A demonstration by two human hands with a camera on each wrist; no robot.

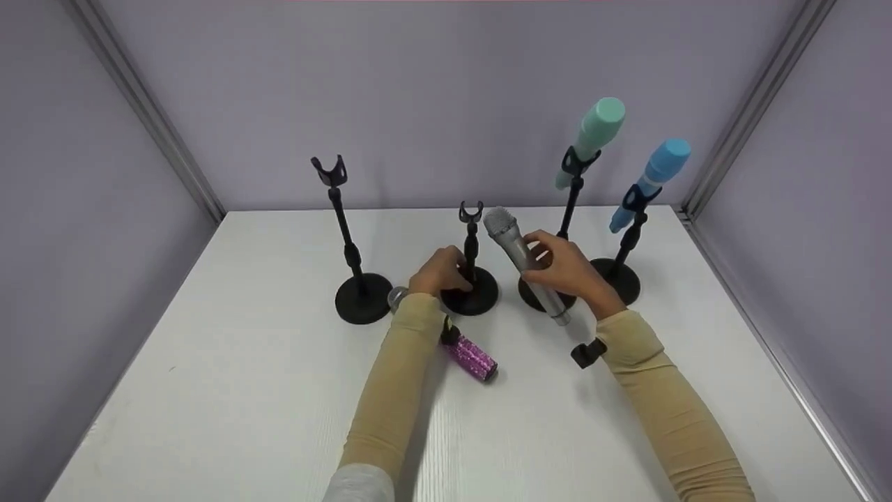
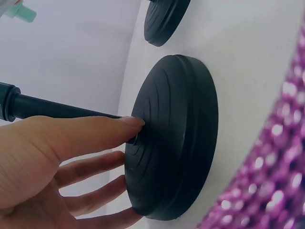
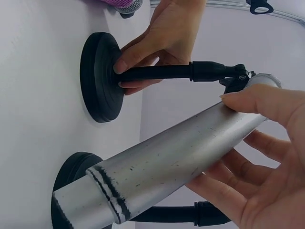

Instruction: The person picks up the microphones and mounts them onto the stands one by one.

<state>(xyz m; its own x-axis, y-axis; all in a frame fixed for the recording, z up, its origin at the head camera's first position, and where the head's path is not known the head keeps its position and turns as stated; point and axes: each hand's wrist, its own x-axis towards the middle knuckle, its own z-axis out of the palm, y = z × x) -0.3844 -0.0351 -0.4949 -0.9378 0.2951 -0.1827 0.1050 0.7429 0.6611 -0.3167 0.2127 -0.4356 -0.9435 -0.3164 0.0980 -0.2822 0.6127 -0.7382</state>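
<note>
My left hand [image 1: 442,272] grips the pole of a short black microphone stand [image 1: 475,303] low down, close to its round base. In the left wrist view the thumb lies along the pole where it meets the base [image 2: 164,138], with the other fingers behind. The cradle at the top of this stand holds nothing. A silver microphone [image 1: 517,251] is pinched between the thumb and fingers of my right hand [image 1: 568,265], raised beside the short stand, its mesh head pointing up and left. Worn dark bands ring its tail end [image 3: 109,191] in the right wrist view.
A glittery purple microphone [image 1: 474,359] lies on the white table [image 1: 244,390], partly hidden under my left forearm. A taller stand [image 1: 361,300] with a bare cradle stands to the left. At right, two stands carry a mint green microphone [image 1: 601,125] and a blue one [image 1: 665,164].
</note>
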